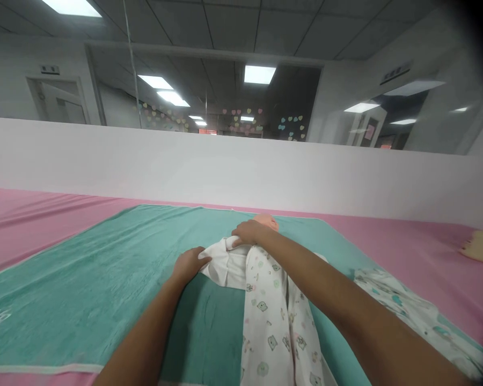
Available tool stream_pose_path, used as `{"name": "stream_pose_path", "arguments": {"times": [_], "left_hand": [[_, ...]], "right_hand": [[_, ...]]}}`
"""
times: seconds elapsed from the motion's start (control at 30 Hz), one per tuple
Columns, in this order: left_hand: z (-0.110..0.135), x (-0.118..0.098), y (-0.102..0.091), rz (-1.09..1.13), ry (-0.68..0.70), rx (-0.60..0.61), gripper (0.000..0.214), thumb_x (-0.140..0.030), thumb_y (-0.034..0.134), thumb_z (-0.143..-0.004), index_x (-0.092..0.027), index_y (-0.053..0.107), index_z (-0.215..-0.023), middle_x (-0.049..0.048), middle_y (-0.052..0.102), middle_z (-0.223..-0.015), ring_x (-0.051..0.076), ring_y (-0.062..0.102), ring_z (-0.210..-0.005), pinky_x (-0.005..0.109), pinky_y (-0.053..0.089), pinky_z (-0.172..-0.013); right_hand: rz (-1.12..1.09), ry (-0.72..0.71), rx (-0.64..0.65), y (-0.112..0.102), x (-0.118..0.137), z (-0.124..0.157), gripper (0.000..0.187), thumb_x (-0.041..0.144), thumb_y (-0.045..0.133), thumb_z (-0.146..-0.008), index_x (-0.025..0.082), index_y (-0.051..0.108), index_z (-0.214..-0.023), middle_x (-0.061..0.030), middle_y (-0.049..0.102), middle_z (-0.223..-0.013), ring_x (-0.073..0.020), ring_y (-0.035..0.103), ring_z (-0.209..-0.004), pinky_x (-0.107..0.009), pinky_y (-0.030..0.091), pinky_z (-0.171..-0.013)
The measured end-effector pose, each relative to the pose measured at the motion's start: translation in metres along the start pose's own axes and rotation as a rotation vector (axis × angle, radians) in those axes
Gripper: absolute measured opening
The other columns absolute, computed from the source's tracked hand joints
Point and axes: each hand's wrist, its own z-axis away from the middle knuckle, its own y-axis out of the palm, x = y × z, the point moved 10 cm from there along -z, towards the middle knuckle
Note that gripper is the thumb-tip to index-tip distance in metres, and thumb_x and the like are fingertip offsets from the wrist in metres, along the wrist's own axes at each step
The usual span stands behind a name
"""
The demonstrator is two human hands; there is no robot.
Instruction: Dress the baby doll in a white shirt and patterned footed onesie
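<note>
What looks like a baby doll (pixel 268 220) lies on its back on a teal blanket (pixel 104 279), its head partly hidden behind my right hand. A white baby garment with small green and brown prints (pixel 265 316) covers its body and stretches toward me. Out to the left extends a plain white sleeve (pixel 225 264). My left hand (pixel 190 265) is closed on the outer end of this sleeve, thumb on top. At the sleeve's upper edge, near the shoulder, my right hand (pixel 249 232) pinches the cloth, its forearm crossing over the garment.
A second printed white cloth (pixel 410 305) lies crumpled on the right. Pink sheeting (pixel 386 236) shows around the blanket. A yellowish object (pixel 482 245) sits at the far right edge. Behind runs a low white wall (pixel 185 166) with glass or a mirror above.
</note>
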Motion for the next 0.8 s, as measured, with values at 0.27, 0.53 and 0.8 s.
{"name": "stream_pose_path", "arguments": {"times": [0.27,0.53,0.8], "left_hand": [[0.0,0.024,-0.01,0.13,-0.193,-0.086,0.028,-0.031,0.044,-0.075,-0.025,0.061,-0.096,0.0049,0.066,-0.093,0.021,0.059,-0.084,0.025,0.039,-0.064],[-0.001,0.027,-0.013,0.258,-0.206,-0.147,0.035,-0.031,0.042,-0.077,-0.024,0.055,-0.109,0.0033,0.064,-0.093,0.019,0.06,-0.084,0.026,0.043,-0.067],[-0.003,0.011,-0.015,0.277,-0.093,-0.227,0.04,-0.045,0.03,-0.085,-0.022,0.058,-0.1,0.0039,0.062,-0.104,0.019,0.055,-0.097,0.028,0.041,-0.082]], "right_hand": [[-0.022,0.126,-0.021,-0.026,-0.037,0.031,0.04,0.062,0.044,-0.077,0.031,0.058,-0.098,-0.0037,0.061,-0.089,-0.0205,0.057,-0.085,-0.03,0.04,-0.067],[-0.104,0.002,-0.089,-0.015,-0.007,0.018,0.048,0.063,0.041,-0.078,0.027,0.055,-0.105,-0.0045,0.061,-0.097,-0.0193,0.057,-0.086,-0.027,0.04,-0.069],[-0.042,-0.064,-0.1,0.023,0.053,-0.029,0.042,0.057,0.049,-0.074,0.023,0.057,-0.096,-0.0085,0.062,-0.096,-0.0251,0.057,-0.089,-0.034,0.043,-0.069]]}}
